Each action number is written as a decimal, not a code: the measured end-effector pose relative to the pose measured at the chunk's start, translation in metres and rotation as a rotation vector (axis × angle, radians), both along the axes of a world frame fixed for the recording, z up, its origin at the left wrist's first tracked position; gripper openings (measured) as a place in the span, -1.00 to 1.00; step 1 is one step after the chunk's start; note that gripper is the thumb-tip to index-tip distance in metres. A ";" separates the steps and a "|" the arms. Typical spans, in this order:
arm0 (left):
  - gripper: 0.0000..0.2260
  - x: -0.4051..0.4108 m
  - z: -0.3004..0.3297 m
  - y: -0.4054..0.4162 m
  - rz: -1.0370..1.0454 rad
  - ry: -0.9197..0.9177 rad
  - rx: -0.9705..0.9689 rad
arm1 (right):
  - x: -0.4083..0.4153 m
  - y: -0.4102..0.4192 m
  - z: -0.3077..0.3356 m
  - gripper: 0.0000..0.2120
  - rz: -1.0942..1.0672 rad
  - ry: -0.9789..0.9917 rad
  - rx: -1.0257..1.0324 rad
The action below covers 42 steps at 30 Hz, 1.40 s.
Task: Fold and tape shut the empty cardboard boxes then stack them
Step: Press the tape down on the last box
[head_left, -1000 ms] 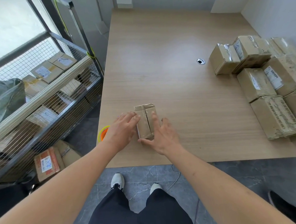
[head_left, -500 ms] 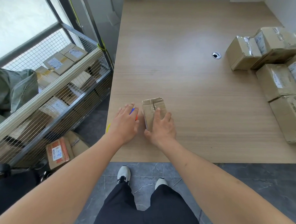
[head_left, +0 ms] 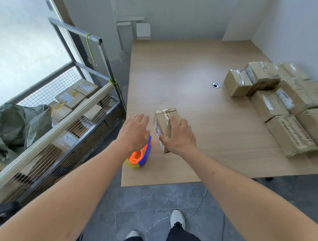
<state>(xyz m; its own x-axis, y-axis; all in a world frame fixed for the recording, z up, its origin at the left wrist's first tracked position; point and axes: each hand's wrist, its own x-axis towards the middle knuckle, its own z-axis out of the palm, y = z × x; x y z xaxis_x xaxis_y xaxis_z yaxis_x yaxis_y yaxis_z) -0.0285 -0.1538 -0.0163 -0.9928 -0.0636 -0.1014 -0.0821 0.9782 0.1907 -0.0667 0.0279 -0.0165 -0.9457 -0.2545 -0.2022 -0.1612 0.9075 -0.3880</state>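
Observation:
A small taped cardboard box [head_left: 164, 123] stands on the wooden table [head_left: 189, 79] near its front left corner. My right hand [head_left: 178, 137] grips this box from the near side, thumb on its left face and fingers over the top. My left hand [head_left: 135, 132] hovers just left of the box with fingers spread, holding nothing. Under that hand lies an orange, blue and yellow tape dispenser [head_left: 139, 155] on the table edge. Several taped boxes [head_left: 273, 102] are grouped at the table's right side.
A metal wire cage [head_left: 68, 120] full of cardboard boxes stands left of the table, with a grey-green sack [head_left: 16, 125] beside it. A round cable hole [head_left: 216, 85] sits mid-table. Walls border the far and right edges; grey floor lies below.
My right hand has closed around the small box. My left hand lifted off the box side, exposing the tape dispenser. The camera view tilted upward.

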 end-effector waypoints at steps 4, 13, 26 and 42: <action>-0.44 0.006 0.041 -0.015 -0.095 0.068 -0.028 | 0.022 -0.010 0.042 -0.23 -0.085 0.050 -0.032; -0.44 0.027 0.113 -0.010 -0.273 0.139 -0.050 | 0.085 -0.002 0.131 -0.29 -0.257 0.196 -0.057; -0.47 0.013 0.187 0.138 -0.476 0.253 -0.033 | 0.104 0.142 0.198 -0.24 -0.478 0.270 -0.029; -0.51 -0.058 0.169 0.385 -0.462 0.222 0.018 | 0.032 0.384 0.179 -0.19 -0.440 0.189 -0.017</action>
<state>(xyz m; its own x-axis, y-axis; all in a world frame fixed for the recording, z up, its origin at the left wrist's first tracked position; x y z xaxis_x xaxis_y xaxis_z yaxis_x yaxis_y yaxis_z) -0.0866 0.2308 0.1528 -0.9147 0.3865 0.1181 0.4022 0.8993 0.1719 -0.0346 0.4122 0.1628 -0.9841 0.1768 -0.0159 0.1680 0.8991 -0.4041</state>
